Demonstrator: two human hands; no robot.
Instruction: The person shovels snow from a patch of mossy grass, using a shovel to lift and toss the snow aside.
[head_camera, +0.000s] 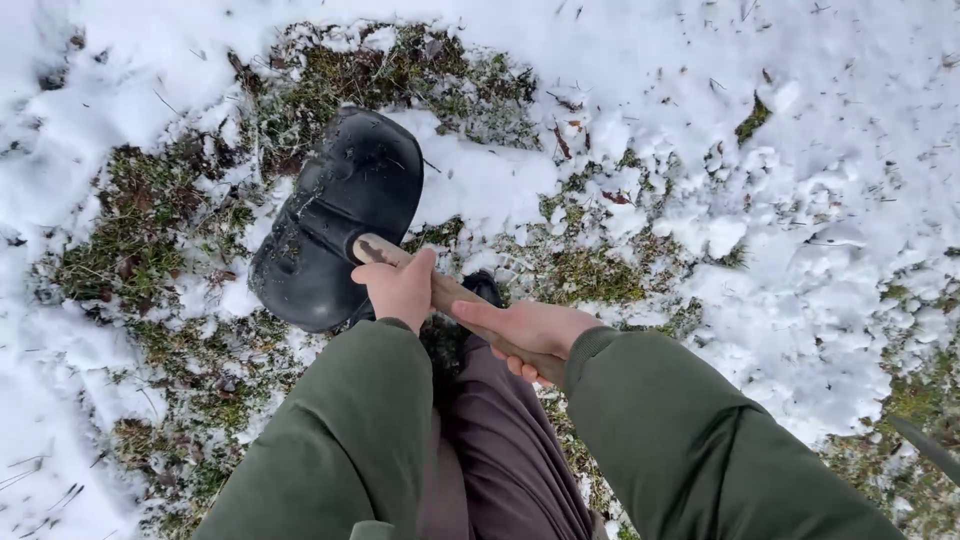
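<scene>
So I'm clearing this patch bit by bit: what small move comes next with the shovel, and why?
Probably swing the black shovel blade right, toward the snow lump beside it. Both hands, left hand and right hand, grip the wooden handle, and the blade looks empty over mostly bared grass.

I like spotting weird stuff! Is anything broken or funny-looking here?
Nothing looks broken. Both hands, left hand and right hand, grip the wooden handle of a black shovel. Its blade is scuffed and dirty, over patchy snow and grass.

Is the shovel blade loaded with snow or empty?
Empty: the black blade shows bare, only a few flecks of snow on it. Both hands, left and right, grip the handle.
</scene>
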